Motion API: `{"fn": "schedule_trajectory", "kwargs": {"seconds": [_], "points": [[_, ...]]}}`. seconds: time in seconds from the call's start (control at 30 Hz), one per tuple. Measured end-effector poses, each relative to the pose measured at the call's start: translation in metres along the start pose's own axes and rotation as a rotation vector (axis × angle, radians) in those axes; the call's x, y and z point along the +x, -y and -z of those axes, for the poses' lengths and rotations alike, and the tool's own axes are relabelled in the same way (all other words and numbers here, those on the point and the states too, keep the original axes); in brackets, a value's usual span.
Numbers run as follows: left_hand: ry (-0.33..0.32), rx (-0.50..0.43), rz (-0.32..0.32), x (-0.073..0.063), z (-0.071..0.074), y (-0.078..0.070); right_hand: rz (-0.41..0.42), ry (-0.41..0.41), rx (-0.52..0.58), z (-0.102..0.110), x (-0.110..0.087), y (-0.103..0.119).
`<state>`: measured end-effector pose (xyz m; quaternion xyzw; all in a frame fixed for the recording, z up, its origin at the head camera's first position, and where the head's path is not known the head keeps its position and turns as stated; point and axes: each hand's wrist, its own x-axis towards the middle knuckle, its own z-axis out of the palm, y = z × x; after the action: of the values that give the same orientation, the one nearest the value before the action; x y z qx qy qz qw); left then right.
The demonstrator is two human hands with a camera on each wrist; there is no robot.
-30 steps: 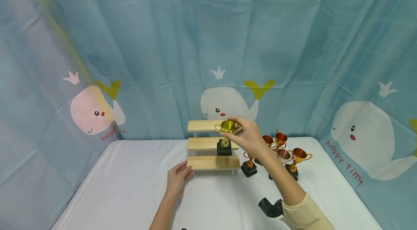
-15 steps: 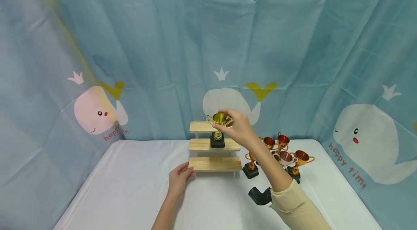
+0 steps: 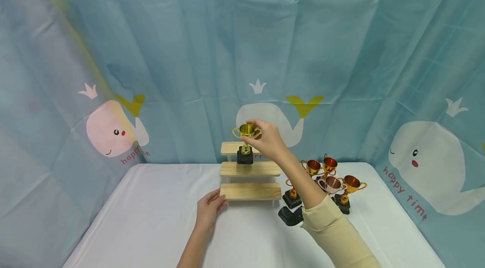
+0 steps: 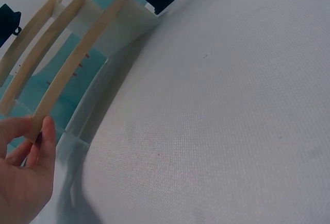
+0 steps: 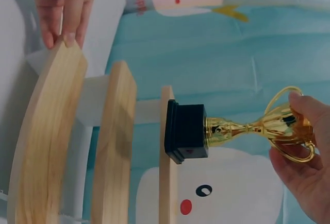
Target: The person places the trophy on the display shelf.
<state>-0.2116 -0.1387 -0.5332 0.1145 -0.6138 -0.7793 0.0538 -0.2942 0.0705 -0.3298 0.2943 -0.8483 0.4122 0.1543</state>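
A gold trophy cup (image 3: 245,150) with two handles and a black square base is held by its cup in my right hand (image 3: 267,138). In the right wrist view, the trophy's base (image 5: 186,131) overlaps the top step of a three-step wooden display stand (image 5: 46,147). My left hand (image 3: 208,211) grips the left end of the lowest wooden step (image 3: 250,191). Thumb and fingers of the left hand (image 4: 31,172) pinch that board in the left wrist view.
Several bronze-coloured trophies stand right of the stand, among them an orange-gold one (image 3: 351,183) and a paler one (image 3: 332,184). A white cloth (image 3: 151,217) covers the table. Behind hangs a blue curtain (image 3: 182,70) with printed whales.
My right hand has carried the gold trophy up and left, from over the middle step to the top step. My left hand stays on the lowest step.
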Motion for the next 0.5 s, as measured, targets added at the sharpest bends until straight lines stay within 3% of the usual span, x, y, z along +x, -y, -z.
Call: {"fn": "schedule_trajectory", "kwargs": {"seconds": [0.5], "points": [[-0.016, -0.003, 0.012, 0.001, -0.001, 0.001, -0.024, -0.003, 0.021, -0.013, 0.024, -0.009]]}}
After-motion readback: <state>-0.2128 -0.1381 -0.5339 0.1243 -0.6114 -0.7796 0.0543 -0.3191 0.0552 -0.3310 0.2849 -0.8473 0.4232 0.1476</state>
